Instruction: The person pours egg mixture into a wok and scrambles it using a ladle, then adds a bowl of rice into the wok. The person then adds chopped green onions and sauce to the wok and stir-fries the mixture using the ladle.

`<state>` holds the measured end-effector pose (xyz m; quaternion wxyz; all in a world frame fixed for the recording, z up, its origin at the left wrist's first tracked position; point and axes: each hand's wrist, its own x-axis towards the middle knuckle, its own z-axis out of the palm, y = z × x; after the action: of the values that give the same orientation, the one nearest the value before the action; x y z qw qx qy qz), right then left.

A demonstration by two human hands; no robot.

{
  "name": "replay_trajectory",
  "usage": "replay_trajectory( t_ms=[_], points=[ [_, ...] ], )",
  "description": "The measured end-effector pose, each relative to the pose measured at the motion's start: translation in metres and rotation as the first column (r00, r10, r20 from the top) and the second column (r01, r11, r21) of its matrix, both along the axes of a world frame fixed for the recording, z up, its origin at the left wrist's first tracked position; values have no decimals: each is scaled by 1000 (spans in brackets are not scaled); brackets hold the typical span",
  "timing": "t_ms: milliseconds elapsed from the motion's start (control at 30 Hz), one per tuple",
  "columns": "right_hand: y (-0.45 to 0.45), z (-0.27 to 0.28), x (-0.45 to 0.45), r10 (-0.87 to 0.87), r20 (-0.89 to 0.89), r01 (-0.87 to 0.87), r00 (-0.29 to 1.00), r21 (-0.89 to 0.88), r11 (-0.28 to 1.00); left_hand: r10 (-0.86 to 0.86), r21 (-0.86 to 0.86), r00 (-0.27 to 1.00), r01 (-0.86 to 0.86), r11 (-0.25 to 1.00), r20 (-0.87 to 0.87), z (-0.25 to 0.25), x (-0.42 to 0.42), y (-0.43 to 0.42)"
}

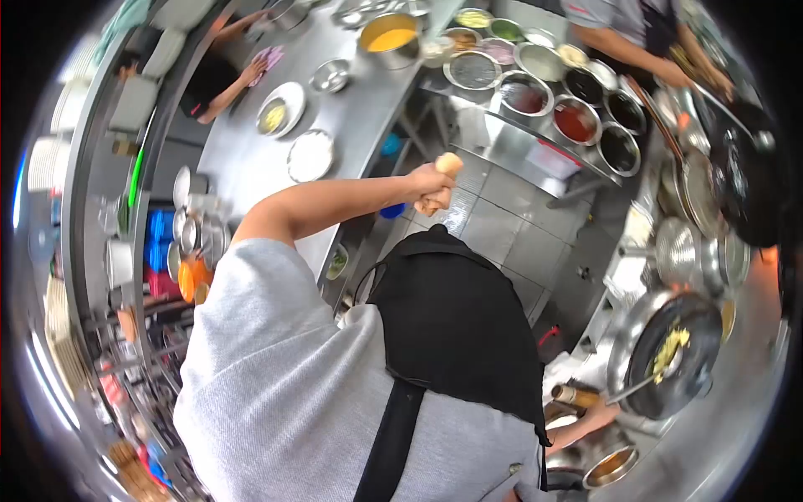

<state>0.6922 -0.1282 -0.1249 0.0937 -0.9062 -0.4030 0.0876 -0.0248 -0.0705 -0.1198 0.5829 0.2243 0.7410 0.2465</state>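
A tan object [449,163] is gripped in the closed left hand [431,187] at one o'clock, above a tiled floor [502,226]. At four, a long-handled utensil [629,390] is held by the right hand's [599,415] curled fingers, angled into a wok [631,356] containing yellow food [669,351]. A steel worktop [244,163] is seen toward ten.

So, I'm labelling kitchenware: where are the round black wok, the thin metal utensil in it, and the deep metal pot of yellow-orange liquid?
Round black wok [704,339], head view: bare inner wall.
Thin metal utensil [631,390], head view: shaft.
Deep metal pot [400,58], head view: outer side wall.
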Motion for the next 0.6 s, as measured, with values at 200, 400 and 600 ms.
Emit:
replay_trajectory(
  t_ms=[200, 400, 600],
  points=[
    [54, 78, -205, 601, -498, -435, 625, 417, 798, 759, -192, 560, -748, 635, 333, -62, -137, -139],
    [-4, 93, -447, 559, -828, -676, 45, 387, 627, 972, -186, 97, -973, 139, 215, -61, -162, -222],
    [5, 83, -502, 644, -765, -769, 25, 396, 501, 940, -30, 50, -998, 64, 336, -103, -235, -271]
  ],
)
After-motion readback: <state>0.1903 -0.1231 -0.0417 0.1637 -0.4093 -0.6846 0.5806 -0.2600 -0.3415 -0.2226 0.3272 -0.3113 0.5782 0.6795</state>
